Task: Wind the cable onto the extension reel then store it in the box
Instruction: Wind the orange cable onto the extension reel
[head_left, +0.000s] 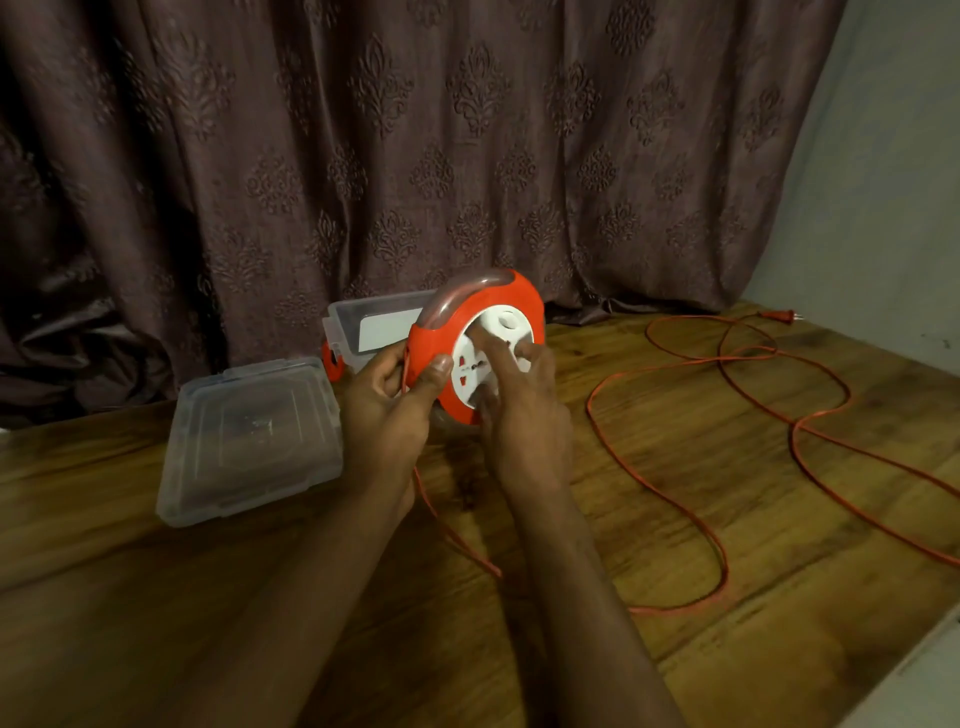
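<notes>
An orange extension reel (511, 293) with a white socket face is held upright above the wooden floor. My left hand (387, 415) grips its left rim, thumb on the front. The fingers of my right hand (519, 415) press on the white centre disc. The orange cable (701, 530) leaves the reel under my left hand and runs in loose loops across the floor to the right, ending in a plug (779, 315) near the wall. A clear plastic box (374, 327) stands open behind the reel. Its clear lid (249, 441) lies flat to the left.
A dark patterned curtain (415, 156) hangs along the back. A pale wall (883, 208) closes the right side. The wooden floor (156, 597) stretches in front and to the left.
</notes>
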